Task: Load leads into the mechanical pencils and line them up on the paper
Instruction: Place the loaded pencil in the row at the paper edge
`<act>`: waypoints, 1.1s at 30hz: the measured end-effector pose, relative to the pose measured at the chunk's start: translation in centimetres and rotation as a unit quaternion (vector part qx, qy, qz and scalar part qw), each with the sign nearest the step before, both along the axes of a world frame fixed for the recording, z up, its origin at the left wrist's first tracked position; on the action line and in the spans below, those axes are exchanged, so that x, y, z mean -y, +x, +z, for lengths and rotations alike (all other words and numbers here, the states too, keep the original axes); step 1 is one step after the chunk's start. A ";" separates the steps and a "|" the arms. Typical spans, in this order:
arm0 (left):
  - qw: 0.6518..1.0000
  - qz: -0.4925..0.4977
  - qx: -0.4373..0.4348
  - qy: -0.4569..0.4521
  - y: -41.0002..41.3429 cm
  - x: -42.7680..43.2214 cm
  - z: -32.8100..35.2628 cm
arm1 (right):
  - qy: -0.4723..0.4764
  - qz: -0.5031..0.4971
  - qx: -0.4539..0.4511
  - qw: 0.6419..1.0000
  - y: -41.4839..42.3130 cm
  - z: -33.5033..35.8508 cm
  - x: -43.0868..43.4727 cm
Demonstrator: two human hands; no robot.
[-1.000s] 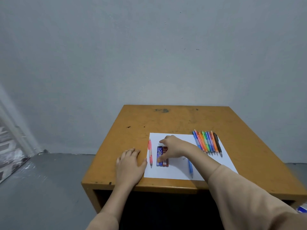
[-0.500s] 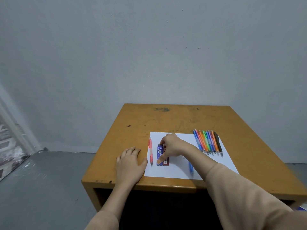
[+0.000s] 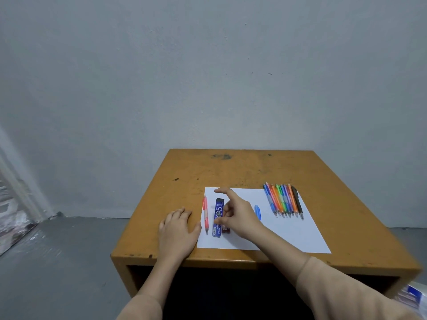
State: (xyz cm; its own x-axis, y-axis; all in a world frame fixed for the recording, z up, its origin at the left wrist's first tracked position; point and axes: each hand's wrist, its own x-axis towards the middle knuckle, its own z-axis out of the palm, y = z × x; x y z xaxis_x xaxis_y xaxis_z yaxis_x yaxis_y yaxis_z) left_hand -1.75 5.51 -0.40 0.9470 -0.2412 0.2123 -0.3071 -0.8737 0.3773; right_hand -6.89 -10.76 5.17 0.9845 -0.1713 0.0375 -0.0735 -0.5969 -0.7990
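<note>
Ochre wooden surface [image 3: 335, 172], head view, carrying one white paper sheet [image 3: 288, 232]. Left hand [image 3: 178, 229]: flat, palm down, empty, at the sheet's left edge. Right hand [image 3: 238, 215]: hovering, fingers spread loose, grasping nothing. Blue lead case [image 3: 218, 215]: lies just left of right hand; dark red case [image 3: 226, 230] mostly hidden beneath it. Pink pencil [image 3: 205, 214]: between the two hands. Blue pencil [image 3: 257, 211]: just right of right hand. Row of coloured pencils [image 3: 283, 202]: further right, side by side.

"05" on blue lead case [image 3: 218, 215]
</note>
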 end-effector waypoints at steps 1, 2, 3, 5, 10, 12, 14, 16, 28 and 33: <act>1.000 0.000 0.001 0.000 0.0 0.0 0.0 | 0.005 0.001 0.007 1.000 -0.2 0.1 0.0; 1.000 0.001 0.001 0.002 0.0 0.0 -0.1 | 0.010 0.000 0.016 1.000 -0.5 0.2 0.1; 1.000 0.002 0.002 0.004 -0.1 0.0 -0.1 | 0.013 -0.002 0.027 1.000 -0.7 0.3 0.2; 1.000 0.003 0.004 0.006 -0.2 0.0 0.0 | 0.023 -0.008 0.050 0.998 -1.0 0.5 0.5; 1.000 0.005 0.002 0.013 -0.1 0.4 0.6 | 0.059 -0.032 0.092 0.994 -1.3 1.0 1.1; 1.000 0.002 0.021 0.020 -0.2 0.5 0.8 | 0.069 -0.038 0.102 0.992 -1.5 1.1 1.5; 0.999 -0.008 0.052 0.015 -0.4 0.8 1.0 | 0.080 -0.044 0.107 0.990 -1.7 1.1 1.9; 0.997 -0.022 0.070 -0.013 -0.8 1.5 1.2 | 0.087 -0.054 0.110 0.989 -2.0 1.2 2.4; 0.976 -0.117 0.077 -0.164 -4.3 7.2 0.9 | 0.134 -0.142 0.146 0.970 -4.1 0.4 5.1; 0.969 -0.153 0.053 -0.186 -5.0 7.6 0.8 | 0.139 -0.156 0.146 0.967 -4.5 0.0 5.3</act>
State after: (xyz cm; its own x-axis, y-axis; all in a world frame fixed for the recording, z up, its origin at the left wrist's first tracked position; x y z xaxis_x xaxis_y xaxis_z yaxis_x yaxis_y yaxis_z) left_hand -6.73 -2.07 0.39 0.8115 -0.3947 0.4309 -0.5843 -0.5454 0.6009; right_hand -11.41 -16.06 5.12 0.8375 -0.5019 0.2164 0.0376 -0.3421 -0.9389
